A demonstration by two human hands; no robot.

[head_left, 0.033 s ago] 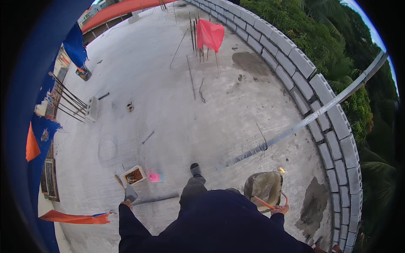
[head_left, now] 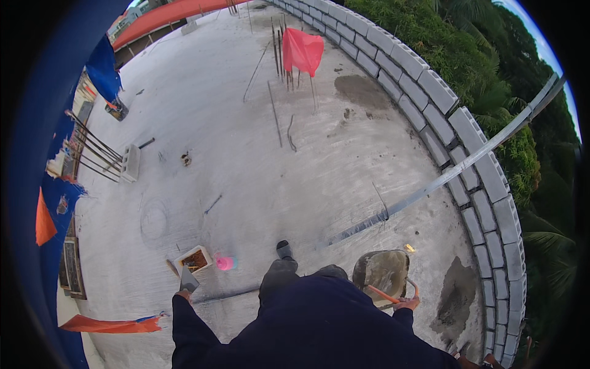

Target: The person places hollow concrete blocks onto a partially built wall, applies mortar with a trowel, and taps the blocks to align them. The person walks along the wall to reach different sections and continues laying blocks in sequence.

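Observation:
My left hand (head_left: pixel 184 295) is closed round a trowel, its grey pointed blade (head_left: pixel 188 280) reaching forward over the concrete floor. Just beyond the blade stands a white box (head_left: pixel 204 251) with brownish contents I cannot make out. A wooden stick-like piece (head_left: pixel 173 267) lies beside that box, and a pink container (head_left: pixel 225 263) is to its right. On the other side, my right hand (head_left: pixel 407 304) grips the orange handle (head_left: pixel 383 294) of a grey, mortar-caked tub (head_left: pixel 362 269). The tub is tilted, with its wide mouth showing.
A low wall of grey hollow blocks (head_left: pixel 437 146) curves along the right. A metal bar (head_left: pixel 424 192) slants from the floor over it. Upright rebar with a pink cloth (head_left: pixel 302 52) stands ahead. More rebar beside a block (head_left: pixel 130 163) and an orange-and-blue strip (head_left: pixel 110 323) are at left.
The whole view has shifted slightly. My left hand and the trowel have moved a little relative to the white box; my right hand keeps its grip on the tub's handle.

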